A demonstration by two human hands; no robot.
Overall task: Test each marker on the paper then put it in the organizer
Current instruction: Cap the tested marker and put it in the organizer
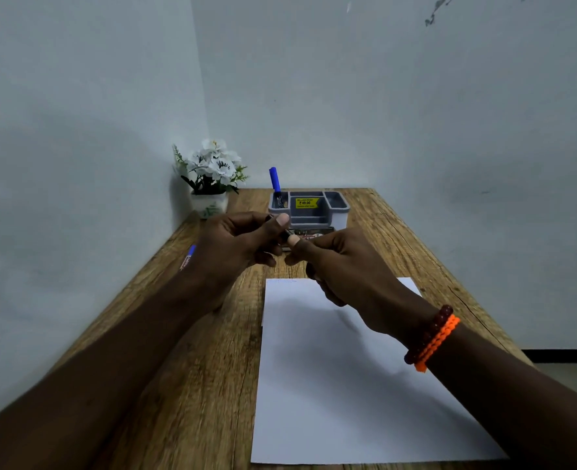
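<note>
Both hands hold one dark marker (285,233) above the table, between the paper and the organizer. My left hand (239,242) pinches its far end with thumb and fingers. My right hand (334,266) grips the near end, thumb along it. Most of the marker is hidden by the fingers. The white paper (341,385) lies below my right arm, with faint marks near its far edge. The grey organizer (309,208) stands at the back with a blue-capped marker (275,184) upright in its left compartment. Another blue marker (188,257) lies at the table's left edge.
A white pot of white flowers (212,178) stands in the back left corner against the wall. A flat box (309,234) lies in front of the organizer. The wooden table (195,368) meets walls on the left and back. Its right edge drops to the floor.
</note>
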